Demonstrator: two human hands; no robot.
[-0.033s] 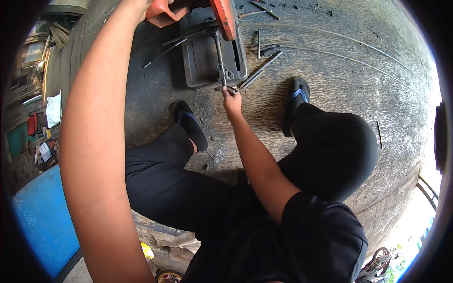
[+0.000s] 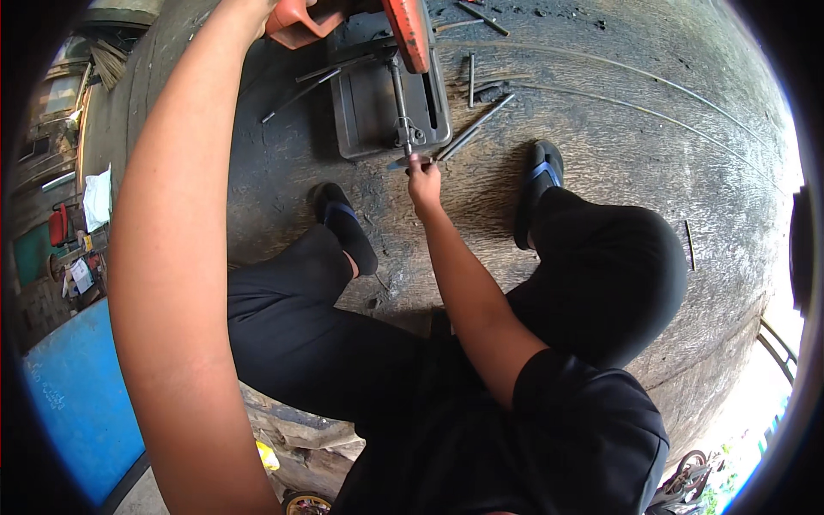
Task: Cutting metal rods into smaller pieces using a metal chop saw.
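Note:
A chop saw with a grey metal base (image 2: 348, 129) and an orange guard (image 2: 407, 39) stands on the floor ahead of me. My left hand (image 2: 249, 15) reaches to its orange handle (image 2: 300, 26) at the top edge. The frame cuts off most of that hand, but it appears wrapped round the handle. Low in front of the base, my right hand (image 2: 424, 178) pinches the crank handle (image 2: 397, 164) at the near end of the vise screw (image 2: 408, 148). A long metal rod (image 2: 397, 86) runs over the base from the guard toward the clamp.
Cut metal rods (image 2: 477, 127) and a short one (image 2: 471, 80) lie right of the base. Another rod (image 2: 300, 96) lies at its left. Long thin bars (image 2: 635, 105) curve across the floor. My sandalled feet (image 2: 343, 225) flank the work. A blue panel (image 2: 81, 395) stands at lower left.
The crank handle has turned slightly, and my right fingers have shifted with it. My left arm and the saw look the same.

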